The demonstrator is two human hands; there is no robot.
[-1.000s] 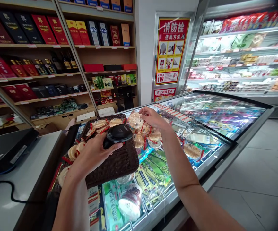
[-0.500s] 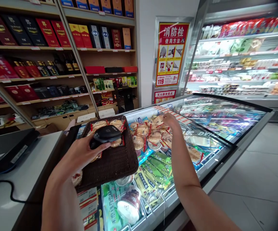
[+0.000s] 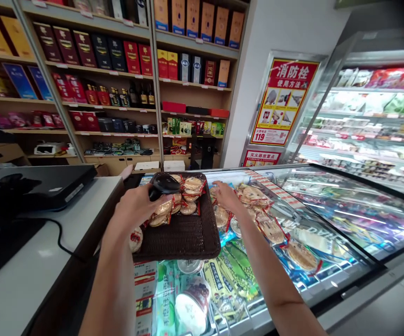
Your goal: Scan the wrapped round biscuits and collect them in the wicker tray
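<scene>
My left hand [image 3: 135,203] is closed around the handle of a black handheld scanner [image 3: 167,184], above a dark brown woven basket [image 3: 181,238]. Flat round pastries in clear wrappers with red edges [image 3: 188,207] lie heaped along the basket's far side. The basket rests over the near left part of a glass-topped freezer. My right hand [image 3: 226,196] is just right of the basket, over more wrapped pastries [image 3: 253,195] spread on the glass. Its fingers are bent and partly hidden; what they hold, if anything, I cannot make out.
Ice cream packs and a tub [image 3: 191,308] show inside the freezer [image 3: 331,296]. To the left is a white counter [image 3: 23,261] with a black device [image 3: 58,186] and a cable. Shelves of boxes and bottles line the back wall; a lit cooler [image 3: 370,121] stands at right.
The view has turned left. My right hand has moved from the far side of the pastry pile toward the basket's right edge. My left hand still holds the scanner over the basket.
</scene>
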